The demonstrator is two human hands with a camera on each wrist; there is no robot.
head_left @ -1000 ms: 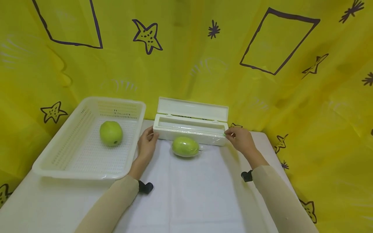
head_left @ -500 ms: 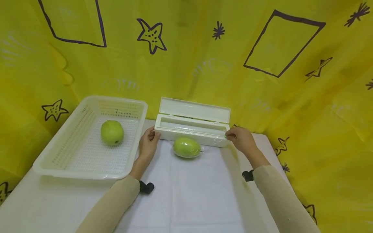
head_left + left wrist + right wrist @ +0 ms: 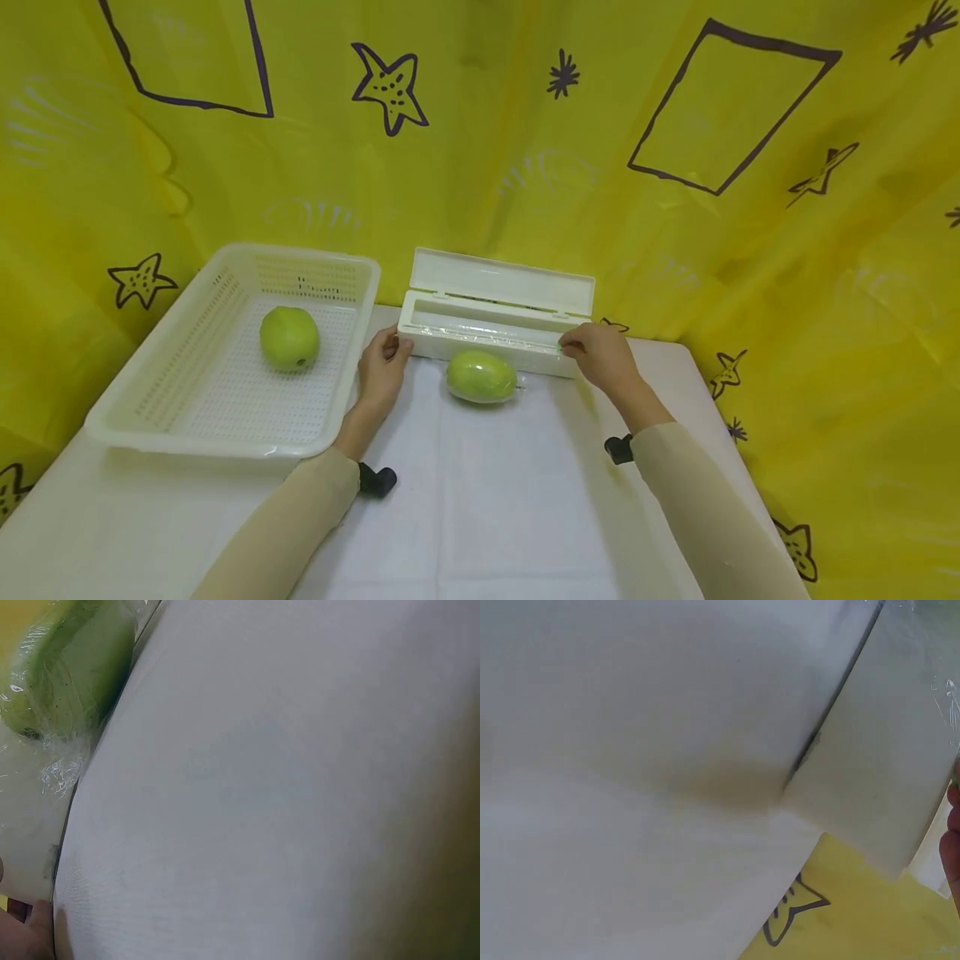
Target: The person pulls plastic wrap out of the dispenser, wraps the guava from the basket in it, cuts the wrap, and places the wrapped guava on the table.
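A white cling film dispenser (image 3: 435, 344) lies near the back of the table with its lid (image 3: 502, 279) raised and a film roll (image 3: 480, 328) inside. My left hand (image 3: 381, 375) grips the dispenser's left end; its fingers (image 3: 26, 937) also show at the lower left in the left wrist view. Near the right end of the front edge, my right hand (image 3: 606, 358) pinches a small green slide cutter (image 3: 560, 347), mostly hidden by the fingers. Against the dispenser's front lies an oblong green fruit (image 3: 482, 377) covered in clear film, which shows wrinkled in the left wrist view.
A white perforated basket (image 3: 217, 446) stands to the left, holding one green fruit (image 3: 289, 337). A yellow patterned curtain (image 3: 480, 125) hangs right behind the table. White cloth (image 3: 517, 500) covers the tabletop.
My right hand has slid a short way left along the dispenser's front edge with the slide cutter. The left hand keeps its grip, and the fruit stays in place.
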